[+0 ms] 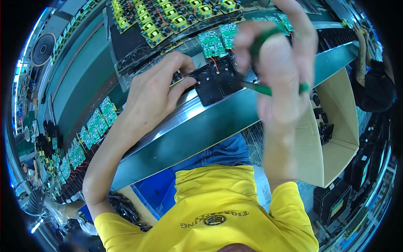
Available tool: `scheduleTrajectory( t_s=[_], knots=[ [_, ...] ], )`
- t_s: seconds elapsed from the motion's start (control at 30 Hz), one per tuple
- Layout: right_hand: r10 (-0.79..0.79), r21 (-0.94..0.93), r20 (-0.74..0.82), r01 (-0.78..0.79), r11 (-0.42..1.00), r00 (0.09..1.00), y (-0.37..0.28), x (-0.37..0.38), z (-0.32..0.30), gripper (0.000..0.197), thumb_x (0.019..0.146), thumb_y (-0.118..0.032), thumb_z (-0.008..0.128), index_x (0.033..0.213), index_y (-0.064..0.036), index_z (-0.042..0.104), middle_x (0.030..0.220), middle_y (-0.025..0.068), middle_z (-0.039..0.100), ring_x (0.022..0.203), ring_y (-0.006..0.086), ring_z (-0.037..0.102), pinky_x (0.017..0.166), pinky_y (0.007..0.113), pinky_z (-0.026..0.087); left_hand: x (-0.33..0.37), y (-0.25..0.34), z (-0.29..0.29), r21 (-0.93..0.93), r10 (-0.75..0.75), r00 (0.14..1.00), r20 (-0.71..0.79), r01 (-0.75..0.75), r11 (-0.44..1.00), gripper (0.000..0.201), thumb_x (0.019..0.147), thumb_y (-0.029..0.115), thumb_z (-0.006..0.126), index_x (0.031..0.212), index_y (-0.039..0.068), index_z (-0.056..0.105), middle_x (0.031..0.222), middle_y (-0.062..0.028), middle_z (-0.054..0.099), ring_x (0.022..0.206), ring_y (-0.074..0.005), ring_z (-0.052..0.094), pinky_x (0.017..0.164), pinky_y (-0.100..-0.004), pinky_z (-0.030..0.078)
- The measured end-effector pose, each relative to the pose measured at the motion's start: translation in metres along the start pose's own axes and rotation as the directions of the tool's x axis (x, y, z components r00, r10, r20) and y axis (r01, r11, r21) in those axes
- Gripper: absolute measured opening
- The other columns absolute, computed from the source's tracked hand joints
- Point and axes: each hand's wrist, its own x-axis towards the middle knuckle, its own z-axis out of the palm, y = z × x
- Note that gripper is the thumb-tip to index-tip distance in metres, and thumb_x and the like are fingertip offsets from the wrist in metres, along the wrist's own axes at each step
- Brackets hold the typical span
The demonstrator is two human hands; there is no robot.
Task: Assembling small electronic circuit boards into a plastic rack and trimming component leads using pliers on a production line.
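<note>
My left hand [157, 86] is bent over the bench edge, its thumb and forefinger drawn together. The thumb tip touches the left edge of a flat black plastic case [210, 89]. A small part with a tan edge [176, 78] shows between those fingers; its kind is unclear. Beside that case lies another black case [228, 72], with red wire leading toward green circuit boards [212, 43]. My right hand [283, 71], smeared by motion, is closed around a green-handled tool [261, 88]. Its dark end points at the cases; its exact kind is blurred.
Rows of boards with yellow transformers [170, 17] stand behind the cases. More green boards [94, 124] line the left side. An open cardboard box [342, 143] with black parts is at the right. A co-worker [373, 80] is at the far right. A blue bin [157, 191] sits below the bench.
</note>
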Motion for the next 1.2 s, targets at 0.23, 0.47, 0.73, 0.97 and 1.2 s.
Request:
scheduleTrajectory(
  t_s=[0.23, 0.47, 0.73, 0.97, 1.2],
  knots=[
    [-0.025, -0.885, 0.453, 0.446, -0.136, 0.891, -0.003, -0.015, -0.019, 0.015, 0.092, -0.010, 0.087, 0.107, -0.0120, 0.084, 0.114, 0.0014, 0.065, 0.088, 0.0173, 0.057, 0.076, 0.030, 0.049, -0.003, -0.002, 0.010, -0.023, 0.134, 0.984, -0.122, -0.137, 0.990, 0.009, 0.100, 0.006, 0.079, 0.107, 0.004, 0.074, 0.107, -0.0050, 0.073, 0.091, -0.0254, 0.070, 0.083, -0.0366, 0.055],
    [0.051, -0.881, 0.436, 0.437, -0.180, 0.899, 0.006, -0.022, -0.017, 0.013, 0.089, -0.016, 0.090, 0.100, -0.0141, 0.085, 0.120, 0.0008, 0.065, 0.096, 0.0205, 0.058, 0.083, 0.035, 0.051, 0.000, 0.005, 0.013, -0.188, 0.034, 0.995, -0.094, -0.051, 0.981, 0.009, 0.100, 0.004, 0.078, 0.108, 0.002, 0.075, 0.106, -0.0071, 0.072, 0.091, -0.0234, 0.068, 0.086, -0.0344, 0.054],
    [0.095, -0.891, 0.362, 0.374, -0.258, 0.927, 0.005, -0.035, -0.007, 0.021, 0.086, -0.024, 0.094, 0.103, -0.0164, 0.086, 0.120, 0.0026, 0.065, 0.096, 0.0212, 0.059, 0.086, 0.037, 0.052, -0.001, 0.009, 0.019, -0.381, -0.164, 0.983, -0.079, 0.122, 0.916, 0.008, 0.100, 0.005, 0.079, 0.106, 0.000, 0.080, 0.105, -0.0074, 0.070, 0.090, -0.0205, 0.065, 0.084, -0.0321, 0.051],
    [0.106, -0.956, 0.257, 0.269, -0.120, 0.961, -0.013, -0.059, -0.016, 0.024, 0.085, -0.021, 0.094, 0.108, -0.0156, 0.087, 0.120, 0.0033, 0.066, 0.095, 0.0221, 0.060, 0.085, 0.037, 0.054, 0.005, 0.008, 0.021, -0.153, -0.093, 0.991, -0.095, 0.077, 0.985, 0.008, 0.100, 0.010, 0.080, 0.103, 0.003, 0.083, 0.105, -0.0052, 0.067, 0.087, -0.0214, 0.064, 0.082, -0.0335, 0.052],
    [0.074, -0.961, 0.247, 0.254, -0.106, 0.966, -0.003, -0.062, -0.022, 0.026, 0.084, -0.018, 0.095, 0.109, -0.0159, 0.088, 0.120, 0.0034, 0.066, 0.093, 0.0219, 0.059, 0.083, 0.036, 0.055, 0.009, 0.002, 0.024, -0.006, -0.034, 0.994, -0.106, 0.034, 0.999, 0.009, 0.102, 0.015, 0.079, 0.102, 0.007, 0.083, 0.105, -0.0032, 0.066, 0.086, -0.0232, 0.065, 0.078, -0.0358, 0.053]
  ],
)
